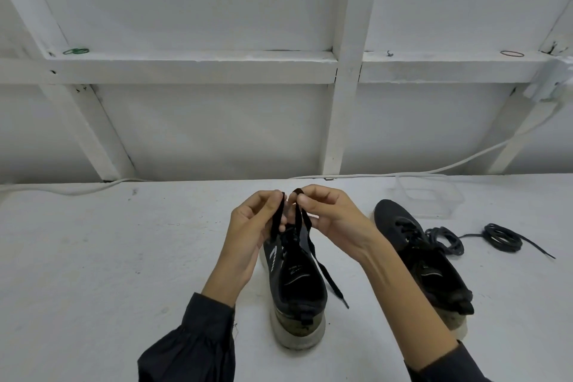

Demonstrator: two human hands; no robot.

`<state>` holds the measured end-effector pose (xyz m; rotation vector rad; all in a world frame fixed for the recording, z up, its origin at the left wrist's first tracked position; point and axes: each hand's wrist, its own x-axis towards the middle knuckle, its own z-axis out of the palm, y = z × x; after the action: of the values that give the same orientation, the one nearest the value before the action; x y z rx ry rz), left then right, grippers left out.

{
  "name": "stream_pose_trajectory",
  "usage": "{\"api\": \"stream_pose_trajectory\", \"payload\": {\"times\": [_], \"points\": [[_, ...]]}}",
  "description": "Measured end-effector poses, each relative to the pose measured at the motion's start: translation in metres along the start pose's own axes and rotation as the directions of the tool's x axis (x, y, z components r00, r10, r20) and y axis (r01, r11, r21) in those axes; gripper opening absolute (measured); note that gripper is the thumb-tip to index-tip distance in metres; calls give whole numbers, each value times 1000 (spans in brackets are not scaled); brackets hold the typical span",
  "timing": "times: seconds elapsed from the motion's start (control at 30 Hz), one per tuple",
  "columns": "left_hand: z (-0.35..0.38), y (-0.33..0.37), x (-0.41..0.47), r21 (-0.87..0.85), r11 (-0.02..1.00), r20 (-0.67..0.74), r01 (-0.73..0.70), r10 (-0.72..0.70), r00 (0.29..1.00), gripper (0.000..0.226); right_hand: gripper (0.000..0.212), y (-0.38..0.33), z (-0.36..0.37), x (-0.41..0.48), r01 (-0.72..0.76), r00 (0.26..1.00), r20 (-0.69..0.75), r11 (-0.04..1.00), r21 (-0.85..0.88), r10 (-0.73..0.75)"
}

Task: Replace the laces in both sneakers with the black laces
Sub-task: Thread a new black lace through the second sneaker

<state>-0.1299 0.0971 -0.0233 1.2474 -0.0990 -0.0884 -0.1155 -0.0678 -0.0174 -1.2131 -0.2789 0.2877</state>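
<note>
Two sneakers [299,288]; two coils [502,237]; left grip [257,220], right grip [328,214] each tight on one lace [324,271] end.

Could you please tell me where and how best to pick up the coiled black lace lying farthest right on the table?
Probably pinch the coiled lace across its bundled loops, coming straight down from above. It lies flat on the table, and gripping the coil keeps it together, whereas lifting its straight tail alone would likely unwind it.
</note>
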Motion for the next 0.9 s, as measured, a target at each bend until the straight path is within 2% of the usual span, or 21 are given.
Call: {"api": "stream_pose_trajectory", "payload": {"times": [0.2,0.37,0.5,0.63,0.73,0.8,0.9], "points": [[-3,-4,0,13,1000,31,4,-5,1000,26,16,0,-2,-4,20,1000,13,999,-36,-20],[-6,-7,0,92,996,45,15,-20,999,28,29,3,-4,-3,25,1000,-2,992,-122,-25],[-7,-7,0,107,993,51,42,-48,998,31,20,2,-3,0,45,997,-50,978,-204,-56],[-7,-7,0,87,995,57,55,-60,997,27,37,2,-6,3,-20,992,-129,966,-258,-14],[-8,-8,2,70,994,58,81,-85,995,19,60,0,-7,3,-40,995,-101,957,-287,12],[-9,-8,3,44,994,59,104,-107,993,17,52,0,-8,2,-20,997,-79,946,-325,-6],[-11,-9,4,36,992,28,120,-121,992,18,25,0,-5,0,6,989,-135,936,-351,-57]]}}
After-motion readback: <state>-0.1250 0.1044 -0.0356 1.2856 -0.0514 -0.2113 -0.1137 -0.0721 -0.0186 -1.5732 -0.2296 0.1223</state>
